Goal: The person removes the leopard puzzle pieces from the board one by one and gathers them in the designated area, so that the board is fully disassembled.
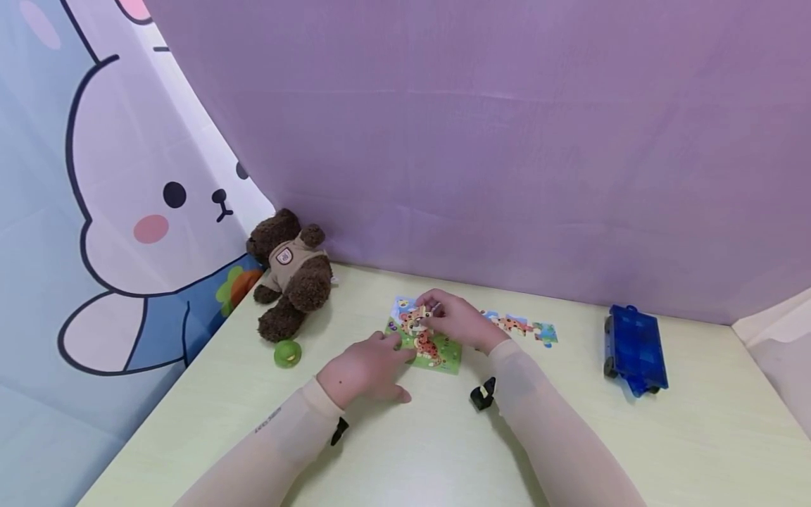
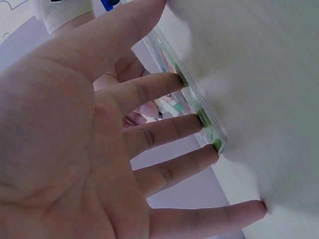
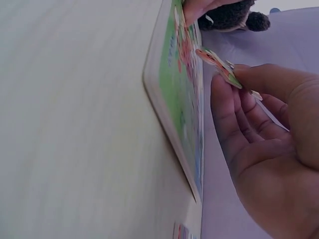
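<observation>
A colourful picture board [image 1: 448, 358] with a spotted animal and green grass lies flat on the table. My right hand [image 1: 457, 321] is above its upper right part, pinching a small puzzle piece [image 3: 222, 68] between thumb and fingers, tilted off the board. My left hand [image 1: 369, 367] rests at the board's lower left, fingers spread; in the left wrist view several fingertips of the left hand [image 2: 104, 144] touch the board's edge [image 2: 215, 130] and another touches the table.
Joined puzzle pieces [image 1: 516, 325] lie right of the board. A blue toy wagon [image 1: 636, 348] stands farther right. A brown teddy bear [image 1: 294, 271] and a green round toy [image 1: 288, 353] are on the left. A purple cloth [image 1: 507, 155] hangs behind the table.
</observation>
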`<action>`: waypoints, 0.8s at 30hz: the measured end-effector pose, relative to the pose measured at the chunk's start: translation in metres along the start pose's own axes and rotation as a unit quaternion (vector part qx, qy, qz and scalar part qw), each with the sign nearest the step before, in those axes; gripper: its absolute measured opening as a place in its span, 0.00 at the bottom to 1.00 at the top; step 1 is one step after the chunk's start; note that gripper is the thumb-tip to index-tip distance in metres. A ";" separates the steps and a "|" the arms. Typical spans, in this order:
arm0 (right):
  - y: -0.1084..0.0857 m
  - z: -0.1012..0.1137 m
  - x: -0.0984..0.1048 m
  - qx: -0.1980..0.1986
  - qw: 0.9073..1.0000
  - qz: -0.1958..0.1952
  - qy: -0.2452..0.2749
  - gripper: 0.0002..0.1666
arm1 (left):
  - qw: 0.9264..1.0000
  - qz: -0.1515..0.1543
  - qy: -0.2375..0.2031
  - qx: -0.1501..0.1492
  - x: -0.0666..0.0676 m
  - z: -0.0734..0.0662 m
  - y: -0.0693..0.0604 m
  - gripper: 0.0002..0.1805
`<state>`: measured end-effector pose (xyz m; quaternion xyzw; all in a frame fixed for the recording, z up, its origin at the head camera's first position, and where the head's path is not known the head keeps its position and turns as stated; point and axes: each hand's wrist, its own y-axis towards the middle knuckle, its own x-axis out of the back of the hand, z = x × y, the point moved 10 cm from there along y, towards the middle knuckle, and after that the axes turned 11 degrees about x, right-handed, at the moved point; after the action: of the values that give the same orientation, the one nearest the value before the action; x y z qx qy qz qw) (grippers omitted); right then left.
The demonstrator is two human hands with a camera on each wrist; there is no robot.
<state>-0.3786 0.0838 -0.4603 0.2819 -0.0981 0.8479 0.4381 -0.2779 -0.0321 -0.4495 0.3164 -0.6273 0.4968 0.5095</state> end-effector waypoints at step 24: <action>-0.059 -0.022 0.077 -0.013 0.991 -0.125 0.041 0.29 | 1.000 -0.002 -0.022 0.002 0.002 -0.001 -0.002 0.44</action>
<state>-0.3756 0.1808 -0.4401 0.2518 -0.0548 0.7957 0.5482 -0.2760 -0.0320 -0.4471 0.3292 -0.6369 0.4900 0.4960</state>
